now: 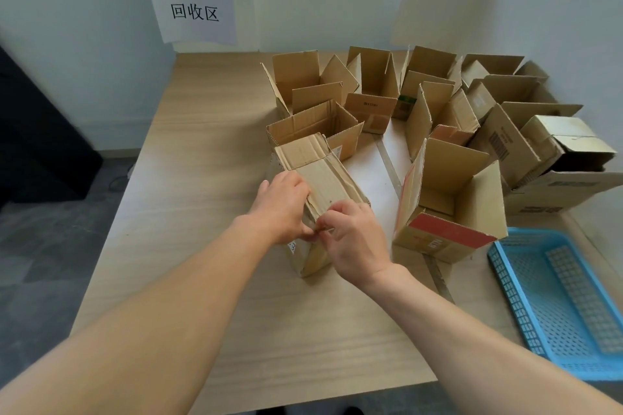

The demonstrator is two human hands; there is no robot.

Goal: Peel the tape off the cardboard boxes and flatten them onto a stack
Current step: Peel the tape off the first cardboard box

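- Box in work: a closed cardboard box stands on the wooden table, directly under both hands. A pale tape strip runs along its top seam, from the fingertips away towards the far edge.
- Left hand: fingers curled over the box's left top edge, steadying the box; thumb tucked in at the near corner.
- Right hand: thumb and forefinger closed in a narrow pinch at the near top edge, where the tape strip ends. It looks like a grip on the tape end, but the pinched bit itself is too small to confirm.
- Strip appears flat along the whole seam; judged that peeling is only at its start.
- Right of the right hand: an open box with a red panel, upright, flaps up.
- Beyond both hands: a cluster of open boxes, flaps up, none flattened; one further box to the far right lies on its side.
- Blue plastic basket sits near the right forearm.
- Progress estimate: early. No flattened stack is in view. Remaining: strip this box, collapse it, then the same for all the others.
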